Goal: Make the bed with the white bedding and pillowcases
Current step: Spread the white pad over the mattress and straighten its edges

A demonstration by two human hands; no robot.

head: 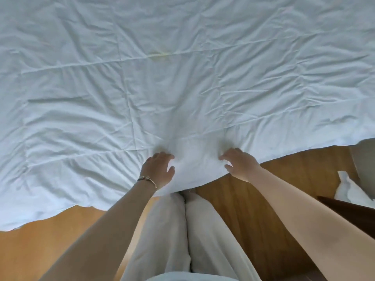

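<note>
A bed [60,179] filled the upper frame, covered by a creased white duvet [182,78] bearing a faint yellowish stain [159,55] above centre. Below lay a wooden floor [233,199], with crumpled white cloth [349,189] at the right edge.

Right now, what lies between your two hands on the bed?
Only a puffed-up stretch of the white duvet, as the head view shows. The left hand and right hand rest on it near its edge, nothing else between them.
</note>
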